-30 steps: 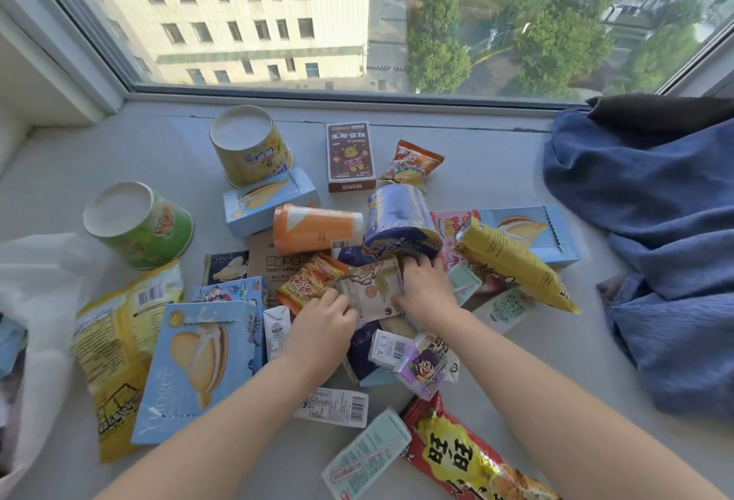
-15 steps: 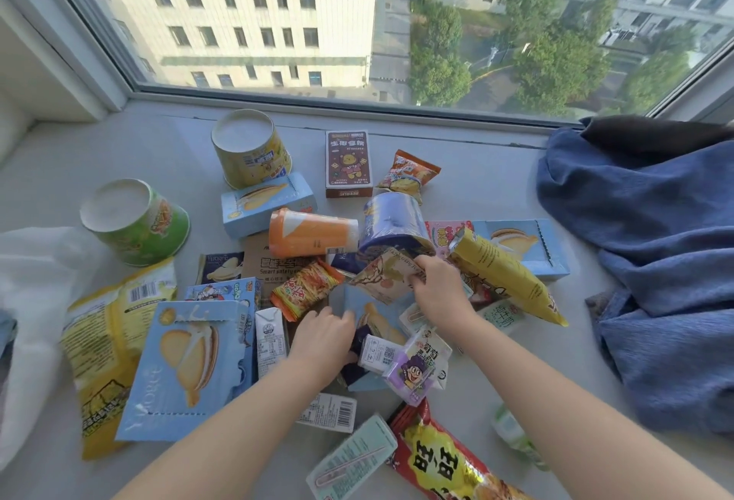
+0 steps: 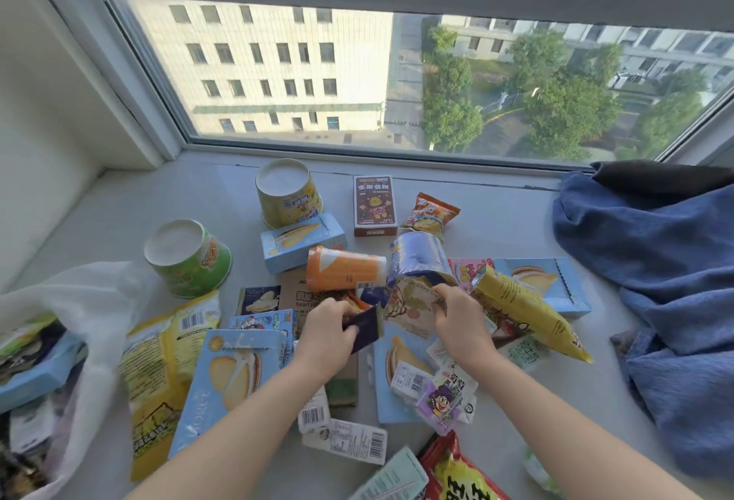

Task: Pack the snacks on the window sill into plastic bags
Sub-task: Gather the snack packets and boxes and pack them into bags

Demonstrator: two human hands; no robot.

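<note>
Snacks lie in a heap on the grey window sill [image 3: 496,221]. My left hand [image 3: 327,334] grips a small dark blue packet [image 3: 367,326] lifted off the pile. My right hand [image 3: 460,315] pinches a beige snack pouch with a fruit print [image 3: 411,301], raised beside it. Around them lie a yellow bag [image 3: 524,311], an orange tube [image 3: 343,269], a blue can [image 3: 417,257] and light blue cake boxes [image 3: 226,376]. A white plastic bag [image 3: 91,301] at the left holds several snacks.
Two upturned cups, green [image 3: 186,257] and yellow [image 3: 286,191], stand at the back left. A brown box [image 3: 374,205] and an orange chip bag [image 3: 431,215] lie near the window. A blue cloth [image 3: 655,273] is bunched at the right. A red bag [image 3: 460,471] lies near me.
My left hand has taken hold of the dark blue packet and lifted it. My right hand has raised the beige pouch. The camera has tilted up, showing more window.
</note>
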